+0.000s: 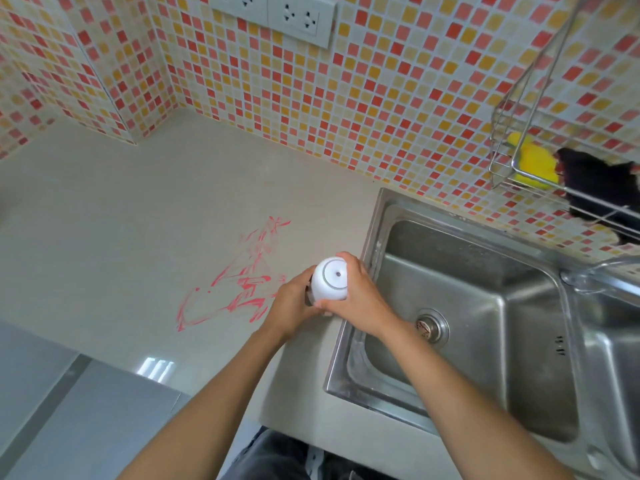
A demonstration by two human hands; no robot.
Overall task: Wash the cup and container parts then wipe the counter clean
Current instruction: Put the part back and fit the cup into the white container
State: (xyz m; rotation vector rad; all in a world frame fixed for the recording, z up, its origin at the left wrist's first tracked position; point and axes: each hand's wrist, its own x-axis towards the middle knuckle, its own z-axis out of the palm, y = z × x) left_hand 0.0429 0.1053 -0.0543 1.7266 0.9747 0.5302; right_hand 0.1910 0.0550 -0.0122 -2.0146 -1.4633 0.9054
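Observation:
A white round container (pixel 331 278) with a grey ring and a small hole on its top is held over the counter's right part, just left of the sink. My right hand (pixel 360 299) wraps around its upper right side. My left hand (pixel 294 303) grips its lower left side, hiding the bottom part. Red scribbled marks (pixel 239 282) stain the pale counter (pixel 121 237) to the left of my hands.
A steel sink (pixel 460 306) with a round drain (pixel 431 328) lies to the right, and a tap base (pixel 585 282) stands at its far right. A wire rack (pixel 554 161) on the tiled wall holds a yellow sponge (pixel 533 161) and a dark cloth (pixel 602 188). Wall sockets (pixel 273 12) sit above.

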